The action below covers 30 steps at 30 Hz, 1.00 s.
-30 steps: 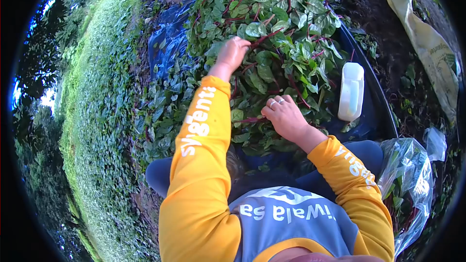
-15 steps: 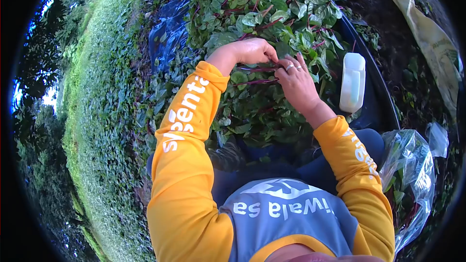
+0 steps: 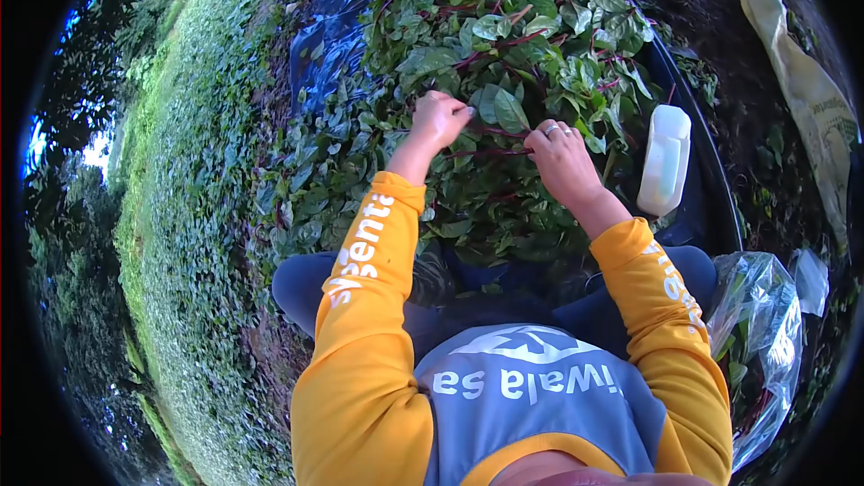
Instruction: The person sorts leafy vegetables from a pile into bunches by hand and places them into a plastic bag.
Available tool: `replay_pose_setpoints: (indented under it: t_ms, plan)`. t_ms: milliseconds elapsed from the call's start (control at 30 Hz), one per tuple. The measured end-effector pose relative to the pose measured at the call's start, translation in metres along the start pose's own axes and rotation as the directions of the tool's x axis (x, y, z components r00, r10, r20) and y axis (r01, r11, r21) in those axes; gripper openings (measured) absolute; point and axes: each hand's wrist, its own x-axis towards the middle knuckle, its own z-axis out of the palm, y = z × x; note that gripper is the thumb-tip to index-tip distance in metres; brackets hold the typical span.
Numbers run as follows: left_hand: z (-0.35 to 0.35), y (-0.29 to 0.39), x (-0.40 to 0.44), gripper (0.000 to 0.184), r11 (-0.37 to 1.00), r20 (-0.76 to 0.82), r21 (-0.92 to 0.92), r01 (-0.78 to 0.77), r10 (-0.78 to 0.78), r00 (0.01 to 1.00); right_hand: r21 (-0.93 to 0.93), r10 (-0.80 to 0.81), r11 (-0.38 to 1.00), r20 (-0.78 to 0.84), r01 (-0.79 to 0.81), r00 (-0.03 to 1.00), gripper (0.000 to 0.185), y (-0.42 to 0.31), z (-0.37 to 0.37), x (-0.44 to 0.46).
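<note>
1. The right hand [image 3: 567,162] pinches red stems [image 3: 502,132]; the left hand [image 3: 439,119] has its fingers bent narrow, whether gripping I cannot tell.
2. Beneath both, a heap of cut greens [image 3: 585,58] stretches to 12 o'clock: glossy, broad green leaves.
3. Blue sheeting [image 3: 324,58] shows at 10 o'clock.
4. White bottle [image 3: 668,157] at 3, contents unclear.
5. Clear bag [image 3: 776,328] at 4 holds leaves.
6. Green field [image 3: 184,216] at 9.

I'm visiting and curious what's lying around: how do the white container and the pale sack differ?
The white container looks smooth and stiff; the pale sack looks creased and limp. The container is shorter and blockier in view, while the sack stretches long. The container lies on the dark sheet, the sack beyond its edge. Both are unheld.
</note>
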Motion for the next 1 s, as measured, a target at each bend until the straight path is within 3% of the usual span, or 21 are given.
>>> replay_pose_setpoints:
  t_ms: [33,67,100,167,200,233,300,333,367,433,500,567,633,700,767,800,833,867,900,933,1000]
  plan:
    - [0.010,0.010,-0.010,0.029,0.991,-0.016,0.108,0.081,-0.080,0.997,0.014,-0.018,1.000,-0.008,0.018,1.000,0.011,-0.002,0.001,0.000]
    - [0.014,0.015,-0.014,0.031,0.972,0.080,0.180,0.149,-0.166,0.983,0.015,-0.037,0.999,0.000,0.037,0.999,0.012,-0.004,0.000,-0.001]
    - [0.033,-0.007,-0.010,0.031,0.972,0.078,0.176,0.157,-0.173,0.982,0.015,-0.043,0.999,0.006,0.043,0.999,0.012,-0.005,0.000,-0.001]
    - [0.085,-0.066,0.009,0.033,0.996,0.240,-0.039,0.076,-0.064,0.969,0.004,-0.054,0.999,-0.010,0.054,0.998,0.013,-0.005,-0.001,-0.002]
    - [0.063,-0.043,0.002,0.028,0.919,0.205,-0.268,0.287,-0.237,0.950,0.001,-0.055,0.998,-0.008,0.055,0.998,0.013,-0.006,-0.003,-0.001]
    - [0.052,-0.034,-0.005,0.028,0.918,0.205,-0.271,0.289,-0.238,0.949,0.023,-0.044,0.999,0.017,0.043,0.999,0.016,-0.007,-0.004,-0.001]
    - [0.035,-0.025,-0.020,0.024,0.716,0.316,-0.527,0.458,-0.335,0.888,0.044,-0.041,0.998,0.043,0.039,0.998,0.021,-0.011,-0.005,0.000]
    - [0.029,-0.018,-0.029,0.022,0.859,0.167,-0.342,0.382,-0.344,0.924,0.046,-0.059,0.997,0.073,0.056,0.996,0.022,-0.013,-0.004,0.001]
    - [0.028,-0.007,-0.045,0.022,0.857,0.165,-0.344,0.385,-0.348,0.923,0.049,-0.076,0.996,0.104,0.071,0.992,0.023,-0.016,-0.004,0.001]
    - [0.034,0.007,-0.074,0.023,0.973,-0.316,-0.069,0.222,-0.232,0.920,0.036,-0.106,0.994,0.108,0.103,0.988,0.023,-0.019,0.001,-0.002]
    - [0.041,-0.007,-0.083,0.022,0.977,-0.383,-0.021,0.213,-0.205,0.901,0.023,-0.125,0.992,0.107,0.123,0.986,0.023,-0.024,0.008,-0.006]
    - [0.061,-0.052,-0.084,0.027,0.853,-0.358,-0.465,0.236,-0.425,0.831,0.057,-0.172,0.984,0.101,0.167,0.980,0.024,-0.029,0.014,-0.007]
    - [0.026,-0.063,-0.073,0.044,0.485,-0.164,-0.760,0.433,-0.787,0.595,-0.007,-0.187,0.982,0.114,0.189,0.976,0.023,-0.033,0.013,-0.009]
    - [0.011,-0.079,-0.053,0.068,0.343,-0.267,-0.922,0.182,-0.900,0.346,0.009,-0.199,0.980,0.078,0.199,0.977,0.022,-0.034,0.005,-0.006]
    - [0.003,-0.057,-0.008,0.087,0.539,-0.443,-0.749,0.385,-0.840,0.314,-0.034,-0.191,0.980,0.103,0.195,0.976,0.017,-0.035,-0.001,-0.004]
    - [0.004,-0.056,0.016,0.087,0.793,-0.586,-0.569,0.216,-0.576,0.571,-0.045,-0.192,0.979,0.119,0.199,0.974,0.015,-0.031,0.001,-0.003]
    - [0.002,-0.032,0.044,0.074,0.897,-0.692,-0.440,-0.051,-0.302,0.656,-0.054,-0.190,0.979,0.138,0.199,0.972,0.014,-0.029,0.003,-0.005]
    - [-0.016,0.005,0.062,0.056,0.951,-0.603,-0.299,-0.077,-0.126,0.788,-0.066,-0.176,0.980,0.133,0.185,0.975,0.014,-0.028,0.002,-0.004]
    - [-0.022,0.030,0.088,0.041,0.938,-0.596,-0.127,-0.323,0.188,0.781,-0.085,-0.182,0.977,0.135,0.195,0.974,0.013,-0.027,0.000,-0.002]
    - [-0.022,0.052,0.111,0.036,0.887,-0.574,0.103,-0.450,0.423,0.701,-0.102,-0.190,0.973,0.139,0.205,0.972,0.012,-0.027,-0.002,-0.001]
    - [-0.009,0.075,0.146,0.033,0.886,-0.357,0.263,-0.382,0.457,0.814,-0.088,-0.167,0.980,0.104,0.176,0.981,0.012,-0.024,-0.005,0.002]
